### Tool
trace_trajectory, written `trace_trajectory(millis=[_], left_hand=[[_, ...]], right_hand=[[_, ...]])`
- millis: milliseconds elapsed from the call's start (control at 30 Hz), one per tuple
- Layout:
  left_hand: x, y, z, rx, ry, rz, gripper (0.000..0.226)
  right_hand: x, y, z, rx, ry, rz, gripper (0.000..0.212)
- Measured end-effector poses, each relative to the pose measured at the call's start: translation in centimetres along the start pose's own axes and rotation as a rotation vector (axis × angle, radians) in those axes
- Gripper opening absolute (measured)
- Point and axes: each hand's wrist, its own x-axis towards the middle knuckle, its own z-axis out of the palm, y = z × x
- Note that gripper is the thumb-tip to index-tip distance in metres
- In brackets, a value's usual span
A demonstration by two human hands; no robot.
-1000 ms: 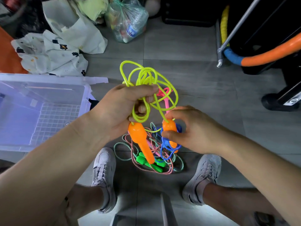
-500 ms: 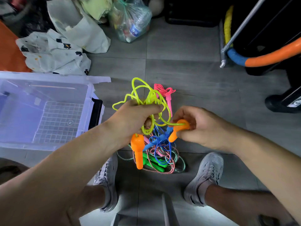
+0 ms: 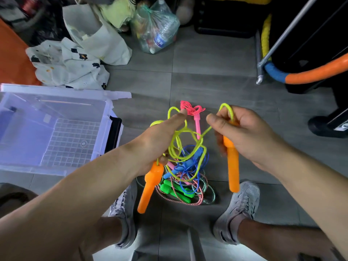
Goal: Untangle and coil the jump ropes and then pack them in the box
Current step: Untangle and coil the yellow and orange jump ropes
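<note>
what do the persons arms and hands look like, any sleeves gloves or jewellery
Both forearms, the left forearm and the right forearm, are bare as far as the frame shows; no sleeve edge is in view. The left hand and right hand wear no gloves, and no ring, watch or bracelet shows. The visible thumbnails look short.

The box [image 3: 56, 132] sat at frame left. At lower centre the rope pile [image 3: 180, 187] lay between two shoes [image 3: 237, 210] — below the held rope [image 3: 204, 133] spanning left hand [image 3: 156, 138] and right hand [image 3: 246, 134]. Bags [image 3: 105, 44] crowded the upper left.

two orange handles [image 3: 150, 183], two shoes [image 3: 237, 210], one box [image 3: 108, 125]
</note>
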Motion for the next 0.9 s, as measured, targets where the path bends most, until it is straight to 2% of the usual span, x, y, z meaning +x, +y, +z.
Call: trace_trajectory(millis=[100,167,233,300,467,567,633,700,767,900], left_hand=[[0.1,-0.2,0.1,0.064,0.053,0.018,0.048],[0.1,-0.2,0.2,0.037,0.066,0.032,0.043],[-0.2,-0.2,0.2,0.025,0.071,0.049,0.028],[-0.4,-0.2,0.2,0.037,0.071,0.076,0.026],[-1.1,0.6,0.2,0.120,0.022,0.156,0.034],[-2.0,1.2,-0.2,0.305,0.026,0.214,0.038],[-2.6,1.4,-0.4,0.356,-0.028,0.264,0.039],[-3.0,1.7,-0.5,0.331,-0.083,0.303,0.043],[-3.1,2.1,-0.8,0.236,-0.149,0.330,0.049],[-3.2,3.2,-2.2,-0.050,-0.351,0.377,0.052]], right_hand=[[0.3,1.1,0.3,-0.252,-0.032,0.119,0.045],[0.3,2.4,0.7,-0.415,-0.067,0.173,0.039],[0.3,3.7,0.9,-0.579,-0.107,0.151,0.032],[0.3,4.5,1.1,-0.693,-0.134,0.150,0.026],[0.5,5.3,1.0,-0.692,-0.159,0.195,0.030],[0.8,4.6,0.4,-0.658,-0.156,0.230,0.064],[0.9,3.8,0.5,-0.476,-0.194,0.186,0.087],[1.1,3.2,1.1,-0.271,-0.262,0.079,0.096],[1.4,3.0,1.5,-0.159,-0.310,0.007,0.086],[1.5,2.7,2.0,-0.066,-0.361,-0.030,0.036]])
